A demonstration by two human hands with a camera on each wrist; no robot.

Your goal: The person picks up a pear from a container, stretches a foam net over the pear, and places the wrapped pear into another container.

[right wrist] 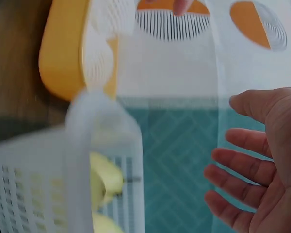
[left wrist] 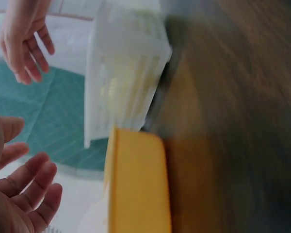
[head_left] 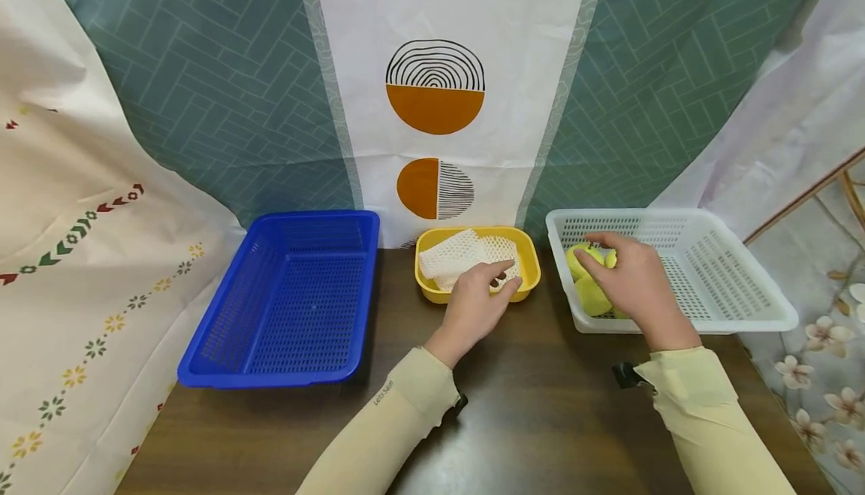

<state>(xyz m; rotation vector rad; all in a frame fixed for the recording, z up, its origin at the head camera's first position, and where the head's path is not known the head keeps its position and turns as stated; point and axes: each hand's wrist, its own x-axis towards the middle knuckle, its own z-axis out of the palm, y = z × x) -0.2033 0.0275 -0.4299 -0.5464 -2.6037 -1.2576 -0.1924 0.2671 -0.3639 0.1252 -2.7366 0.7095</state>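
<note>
Several yellow-green, smooth-skinned round fruits (head_left: 593,298) sit bunched at the left end of a white slotted plastic basket (head_left: 730,325), and here's the right hand (head_left: 631,273) hovering right above them, thumb and fingers apart, nothing in its grip! The right wrist view backs that up: bare fingers, and down inside the basket one fruit with a thin dark stem poking sideways.

Over to the middle: the left hand (head_left: 473,303) hangs above a small yellow plastic tray (head_left: 435,297), fingers parted, palm empty too. In that tray lie white foam-mesh net sleeves (head_left: 449,255), soft-looking and flattened, one slanting across the left half, more mesh on the right. Further left on the dark brown wooden table (head_left: 554,405) stands a blue slotted plastic basket (head_left: 311,307), larger than the tray.

Now the tricky bits! The right hand covers part of the fruits, so an exact count is beyond me. The left fingers mask some mesh; how many sleeves there are, I can't say. Through the basket's wall, the left wrist view gives the fruit only as a yellowish blur, and the tabletop smears as well. Both pale-yellow sleeves run off the bottom edge of the head view, and the right wrist view catches just a sliver of the left hand up top.
</note>
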